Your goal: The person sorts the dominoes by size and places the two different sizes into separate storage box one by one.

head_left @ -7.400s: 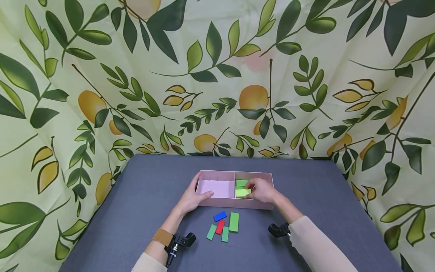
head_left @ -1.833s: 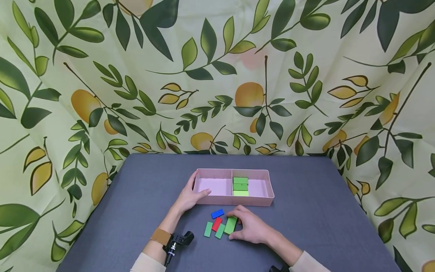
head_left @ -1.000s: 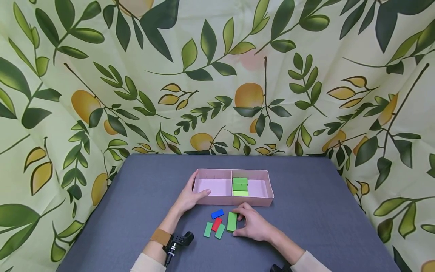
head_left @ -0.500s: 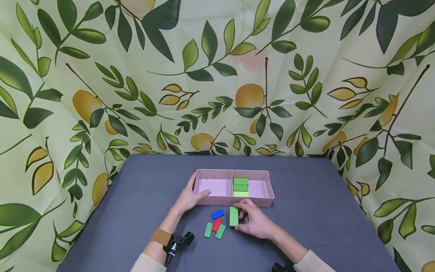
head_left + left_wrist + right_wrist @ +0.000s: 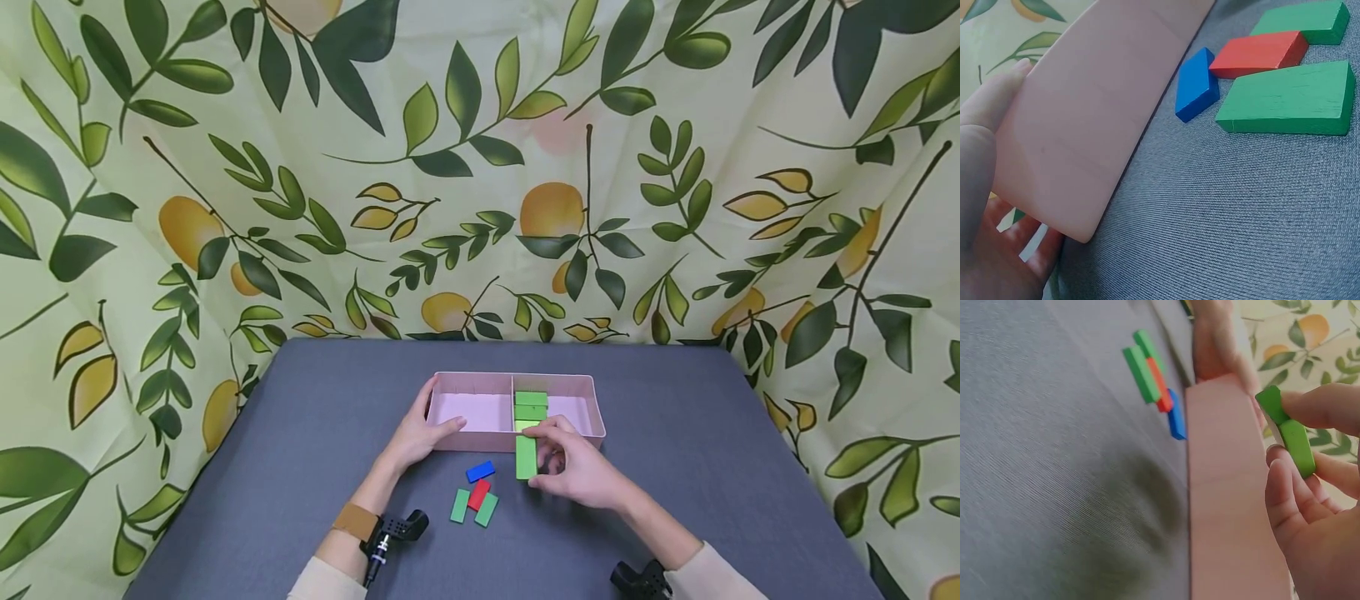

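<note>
A light-green rectangular wooden block (image 5: 527,457), now lifted off the tabletop (image 5: 337,375) in the right hand's (image 5: 581,475) pinch, reaches the pink rectangular plastic box (image 5: 472,442) (left hand (image 5: 412,433) gripping its end), leaving four smaller blocks (image 5: 478,495) outside.

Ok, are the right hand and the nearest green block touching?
Touching: the head view shows the right hand gripping the green block by opposite ends.

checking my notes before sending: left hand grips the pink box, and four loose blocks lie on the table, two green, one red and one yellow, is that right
Not quite: the one you call yellow is a blue block, as the head view shows. The left hand does grip the pink box, and the green blocks and red block are right.
</note>
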`<action>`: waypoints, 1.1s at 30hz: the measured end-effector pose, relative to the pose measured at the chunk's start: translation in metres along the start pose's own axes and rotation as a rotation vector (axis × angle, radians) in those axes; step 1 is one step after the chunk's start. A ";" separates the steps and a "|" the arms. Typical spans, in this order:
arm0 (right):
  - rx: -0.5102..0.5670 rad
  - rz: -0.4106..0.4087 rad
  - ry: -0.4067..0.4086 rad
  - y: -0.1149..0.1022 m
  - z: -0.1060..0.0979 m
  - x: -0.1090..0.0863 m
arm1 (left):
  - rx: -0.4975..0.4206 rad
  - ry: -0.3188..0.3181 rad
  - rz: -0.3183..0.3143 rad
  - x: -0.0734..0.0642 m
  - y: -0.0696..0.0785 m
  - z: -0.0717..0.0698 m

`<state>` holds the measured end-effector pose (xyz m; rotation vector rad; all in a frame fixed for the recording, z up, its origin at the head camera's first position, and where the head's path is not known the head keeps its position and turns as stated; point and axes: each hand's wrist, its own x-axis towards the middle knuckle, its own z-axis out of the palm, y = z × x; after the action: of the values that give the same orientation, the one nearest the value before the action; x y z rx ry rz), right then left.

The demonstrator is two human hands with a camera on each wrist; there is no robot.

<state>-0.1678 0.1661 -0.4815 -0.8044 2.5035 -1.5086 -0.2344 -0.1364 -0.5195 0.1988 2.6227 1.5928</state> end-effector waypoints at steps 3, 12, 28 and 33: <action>0.020 0.009 0.013 0.000 -0.008 0.000 | 0.001 -0.001 -0.003 0.000 0.000 0.000; -0.005 0.055 0.098 0.003 -0.035 0.007 | -0.001 -0.003 0.014 0.001 -0.001 0.001; 0.024 0.118 0.124 0.024 -0.061 0.034 | -0.008 0.004 -0.001 0.001 0.000 -0.002; 0.029 0.109 0.150 0.034 -0.066 0.034 | -0.010 0.004 0.007 0.002 -0.001 -0.001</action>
<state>-0.2334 0.2142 -0.4710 -0.5599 2.5757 -1.6192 -0.2363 -0.1377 -0.5197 0.2040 2.6197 1.6097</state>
